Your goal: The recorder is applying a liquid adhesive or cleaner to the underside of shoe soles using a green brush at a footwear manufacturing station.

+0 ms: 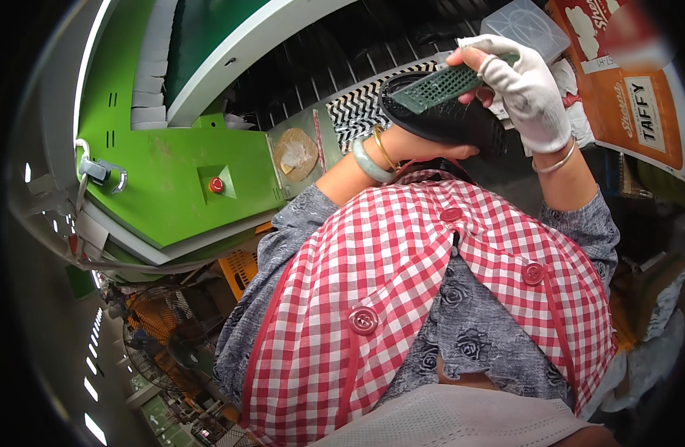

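My left hand point(426, 144) is wrapped under a glossy black shoe-shaped piece point(450, 125), with its fingers mostly hidden beneath it. A pale green bangle and a gold one circle that wrist. My right hand point(527, 97), in a white glove with bare fingertips, pinches the near end of a dark green perforated strip point(445, 88). Slanting down to the left, the strip lies across the top of the black piece. I cannot tell whether the two touch along their whole length.
To the left stands a green machine point(145, 175) with a red push button point(216, 185). A chevron-patterned mat point(350, 119) and a round tan disc point(295, 154) lie beyond my left arm. At the far right are a translucent box point(525, 31) and an orange carton point(644, 149).
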`<state>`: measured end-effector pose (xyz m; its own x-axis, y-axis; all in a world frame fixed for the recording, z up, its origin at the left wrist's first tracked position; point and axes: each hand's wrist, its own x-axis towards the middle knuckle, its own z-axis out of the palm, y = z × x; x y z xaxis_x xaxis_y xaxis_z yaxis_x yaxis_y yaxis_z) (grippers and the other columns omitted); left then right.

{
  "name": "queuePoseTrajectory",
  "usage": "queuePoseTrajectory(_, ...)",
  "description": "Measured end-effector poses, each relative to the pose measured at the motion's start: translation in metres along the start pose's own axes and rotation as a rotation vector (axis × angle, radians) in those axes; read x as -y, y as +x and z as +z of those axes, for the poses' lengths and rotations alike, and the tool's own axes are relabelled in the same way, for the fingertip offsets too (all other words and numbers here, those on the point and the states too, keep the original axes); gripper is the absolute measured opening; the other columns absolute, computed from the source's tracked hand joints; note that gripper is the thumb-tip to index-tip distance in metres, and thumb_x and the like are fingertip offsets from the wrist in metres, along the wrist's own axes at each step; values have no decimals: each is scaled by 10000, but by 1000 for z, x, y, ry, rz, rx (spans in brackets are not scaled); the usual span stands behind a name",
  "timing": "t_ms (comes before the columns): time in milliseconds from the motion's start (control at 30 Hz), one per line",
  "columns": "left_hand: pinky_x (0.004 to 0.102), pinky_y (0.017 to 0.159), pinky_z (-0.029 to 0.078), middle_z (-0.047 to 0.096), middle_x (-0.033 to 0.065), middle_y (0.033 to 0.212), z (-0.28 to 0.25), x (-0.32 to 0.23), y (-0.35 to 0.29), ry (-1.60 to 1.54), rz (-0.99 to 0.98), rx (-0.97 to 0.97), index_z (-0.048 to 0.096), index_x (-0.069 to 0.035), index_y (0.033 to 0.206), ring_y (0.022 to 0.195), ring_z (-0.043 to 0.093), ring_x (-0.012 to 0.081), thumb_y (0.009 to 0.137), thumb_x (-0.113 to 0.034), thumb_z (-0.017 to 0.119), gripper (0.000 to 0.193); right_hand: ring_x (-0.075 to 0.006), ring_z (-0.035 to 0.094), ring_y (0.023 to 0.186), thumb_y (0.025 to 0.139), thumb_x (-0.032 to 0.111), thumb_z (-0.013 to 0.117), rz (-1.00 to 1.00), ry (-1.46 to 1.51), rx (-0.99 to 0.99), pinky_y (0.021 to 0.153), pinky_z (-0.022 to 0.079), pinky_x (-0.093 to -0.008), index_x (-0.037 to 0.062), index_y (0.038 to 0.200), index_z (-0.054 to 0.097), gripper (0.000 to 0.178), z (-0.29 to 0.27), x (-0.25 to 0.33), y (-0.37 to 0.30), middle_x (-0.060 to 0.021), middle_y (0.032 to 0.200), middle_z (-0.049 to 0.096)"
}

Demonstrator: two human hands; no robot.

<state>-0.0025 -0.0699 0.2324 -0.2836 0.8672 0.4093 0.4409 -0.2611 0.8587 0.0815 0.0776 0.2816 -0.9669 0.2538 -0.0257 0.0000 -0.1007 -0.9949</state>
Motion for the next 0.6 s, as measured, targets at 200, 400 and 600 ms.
queuePoseTrajectory(200, 247, 759, 476, 631, 46, 904, -15, 4, -10, -338, -515, 379, 617, -25, 960, 842, 583, 128, 632, -96, 783, 375, -50, 580, 599, 915, 260, 488, -70, -107, 94, 492, 389, -137, 33, 950, 622, 266, -3, 9, 15, -13, 857, 625)
queuePoseTrajectory(400, 235, 721, 485, 639, 42, 884, -18, 14, -15, -417, -419, 353, 627, -8, 930, 800, 594, 118, 605, -41, 786, 363, -43, 561, 576, 908, 260, 507, 56, -179, 105, 490, 391, -143, 31, 943, 629, 262, -4, 14, 17, -8, 834, 621)
queuePoseTrajectory(600, 232, 715, 484, 638, 45, 874, -16, 27, -17, -613, -497, 371, 626, -5, 921, 796, 594, 113, 575, 15, 784, 380, -42, 560, 573, 903, 267, 516, 126, -198, 64, 490, 389, -146, 38, 932, 631, 258, -6, 16, 13, -3, 846, 624)
